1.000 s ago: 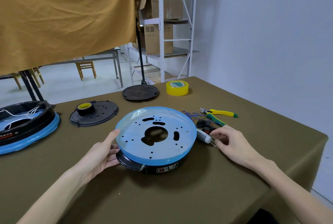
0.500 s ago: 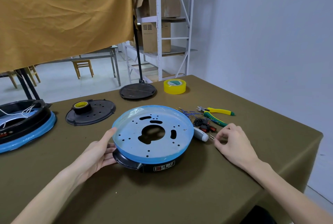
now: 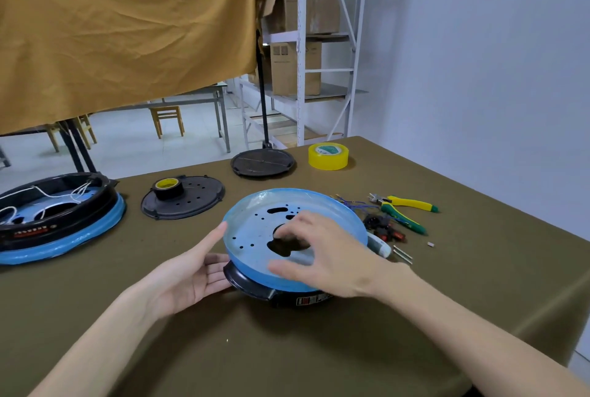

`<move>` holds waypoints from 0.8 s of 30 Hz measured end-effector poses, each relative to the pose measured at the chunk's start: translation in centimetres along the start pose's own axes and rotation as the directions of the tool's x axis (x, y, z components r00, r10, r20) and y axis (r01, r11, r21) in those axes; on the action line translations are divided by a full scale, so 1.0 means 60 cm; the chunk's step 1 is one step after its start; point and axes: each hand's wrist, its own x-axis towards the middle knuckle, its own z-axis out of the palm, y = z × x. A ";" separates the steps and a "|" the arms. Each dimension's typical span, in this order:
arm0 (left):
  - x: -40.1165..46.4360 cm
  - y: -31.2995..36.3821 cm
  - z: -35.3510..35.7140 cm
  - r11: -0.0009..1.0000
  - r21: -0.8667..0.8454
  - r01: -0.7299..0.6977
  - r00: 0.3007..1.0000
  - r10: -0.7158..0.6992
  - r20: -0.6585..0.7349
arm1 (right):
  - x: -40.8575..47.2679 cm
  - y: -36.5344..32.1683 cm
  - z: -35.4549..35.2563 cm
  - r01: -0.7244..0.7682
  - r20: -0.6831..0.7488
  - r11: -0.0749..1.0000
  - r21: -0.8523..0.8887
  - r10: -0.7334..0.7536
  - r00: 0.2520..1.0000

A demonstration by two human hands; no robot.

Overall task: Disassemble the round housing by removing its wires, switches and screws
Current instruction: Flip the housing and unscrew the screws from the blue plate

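The round housing (image 3: 255, 237) sits on the surface (image 3: 287, 348) between the two hands. Likely risk: it could slide or tip off its black base if the right hand pulls at the centre hole while the left only props the rim. The left hand (image 3: 188, 272) lies open, palm up, thumb against the blue edge, fingers beside the base, gripping nothing. The right hand (image 3: 322, 253) hovers over the plate, fingers loosely curled toward the hole; whether it has hold of anything I cannot tell. Loose screws (image 3: 403, 254) beyond the right hand could roll away.
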 end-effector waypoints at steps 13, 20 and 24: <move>0.000 -0.007 0.003 0.985 -0.008 -0.173 0.969 0.169 -0.179 | 0.035 -0.030 0.028 0.117 0.136 0.993 -0.029 -0.112 0.984; -0.012 -0.005 0.003 0.771 0.408 -0.489 0.625 0.636 -0.452 | 0.027 -0.027 0.050 0.027 0.218 1.000 -0.003 -0.026 0.976; -0.043 0.012 0.047 0.536 0.461 -0.707 0.472 0.844 -0.257 | 0.056 -0.032 0.035 -0.087 0.031 0.911 0.403 0.081 0.996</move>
